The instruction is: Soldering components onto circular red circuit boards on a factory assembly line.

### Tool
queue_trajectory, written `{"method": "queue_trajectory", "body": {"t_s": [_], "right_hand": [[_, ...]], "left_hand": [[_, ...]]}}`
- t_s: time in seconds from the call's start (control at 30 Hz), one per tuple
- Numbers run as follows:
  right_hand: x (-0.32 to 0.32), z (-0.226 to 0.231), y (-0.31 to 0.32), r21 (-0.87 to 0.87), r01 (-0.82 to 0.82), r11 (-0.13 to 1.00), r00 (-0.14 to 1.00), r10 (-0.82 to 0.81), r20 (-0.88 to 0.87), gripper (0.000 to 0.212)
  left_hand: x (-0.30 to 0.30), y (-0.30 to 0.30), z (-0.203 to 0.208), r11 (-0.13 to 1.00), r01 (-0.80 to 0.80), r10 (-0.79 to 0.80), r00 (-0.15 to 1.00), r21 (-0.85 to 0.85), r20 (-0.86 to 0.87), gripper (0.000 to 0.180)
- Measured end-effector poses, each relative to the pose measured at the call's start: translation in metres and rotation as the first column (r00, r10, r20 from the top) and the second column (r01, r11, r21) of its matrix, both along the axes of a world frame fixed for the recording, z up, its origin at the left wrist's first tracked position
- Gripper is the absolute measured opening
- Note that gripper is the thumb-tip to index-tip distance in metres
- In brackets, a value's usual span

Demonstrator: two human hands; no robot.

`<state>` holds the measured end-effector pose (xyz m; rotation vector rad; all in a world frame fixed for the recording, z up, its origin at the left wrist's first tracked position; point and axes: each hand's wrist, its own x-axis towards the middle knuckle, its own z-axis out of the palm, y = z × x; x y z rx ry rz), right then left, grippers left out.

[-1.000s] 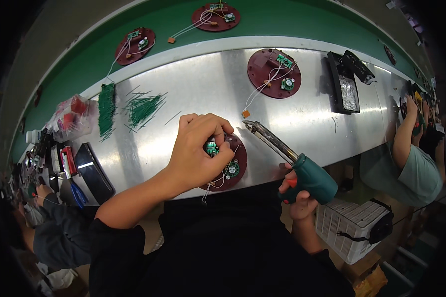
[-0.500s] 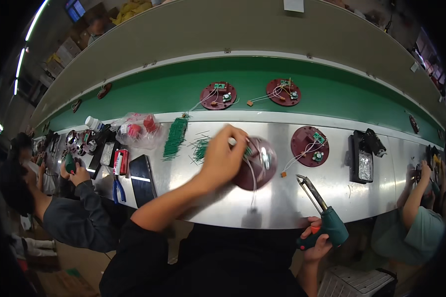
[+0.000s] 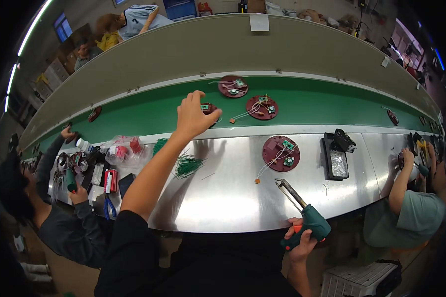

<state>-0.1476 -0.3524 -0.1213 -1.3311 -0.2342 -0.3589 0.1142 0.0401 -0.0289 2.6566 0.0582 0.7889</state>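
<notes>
Over the green belt (image 3: pixel 322 106), my left hand (image 3: pixel 195 116) is stretched out with thumb and fingers apart. A maroon disc (image 3: pixel 210 107) with a small green circuit board lies at those fingers, partly hidden by them. Two similar discs with boards and white wires lie close by on the belt: a farther disc (image 3: pixel 226 92) and a nearer disc (image 3: pixel 252 113). Low on the right, my right hand (image 3: pixel 300 242) grips a green soldering gun (image 3: pixel 316 222), its metal tip pointing up and left. Another wired disc (image 3: pixel 272 148) rests on the metal bench beyond the tip.
Loose green wires (image 3: pixel 188 166) lie on the metal bench (image 3: pixel 223 208). To the left are blue pliers (image 3: pixel 109 207), a red box (image 3: pixel 111 181) and a plastic bag (image 3: pixel 126 148). A black tray (image 3: pixel 328 158) stands at right. Co-workers sit on both sides.
My left hand has moved from the disc on the bench out over the belt. That disc is gone from the bench, and another disc now lies farther back on the belt. The view has shifted.
</notes>
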Motion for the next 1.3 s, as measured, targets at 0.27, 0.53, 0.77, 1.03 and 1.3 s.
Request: {"method": "queue_trajectory", "body": {"t_s": [0.27,0.53,0.77,1.03,1.3], "right_hand": [[-0.003,-0.008,-0.001,0.018,0.016,1.0,1.0,-0.016,-0.009,0.054],[0.004,-0.011,0.0,0.023,0.002,1.0,1.0,-0.003,0.018,0.058],[0.004,0.0,0.005,0.064,0.105,0.992,0.994,-0.105,-0.016,0.058],[0.005,0.015,0.013,0.077,0.119,0.99,0.992,-0.115,-0.052,0.055],[0.001,0.017,0.016,0.072,0.097,0.993,0.994,-0.093,-0.058,0.055]], "left_hand": [[0.03,0.026,-0.026,0.984,0.047,0.021,0.924,0.169,-0.382,0.106],[0.02,0.07,0.035,0.954,-0.084,0.027,0.98,-0.286,-0.199,0.099],[-0.075,-0.01,0.078,0.86,0.199,-0.411,0.817,-0.47,-0.405,0.071],[-0.193,-0.114,0.002,0.89,0.45,-0.381,0.825,0.077,-0.418,0.092],[-0.163,-0.069,-0.01,0.905,0.405,-0.36,0.893,0.133,-0.269,0.106]]}}
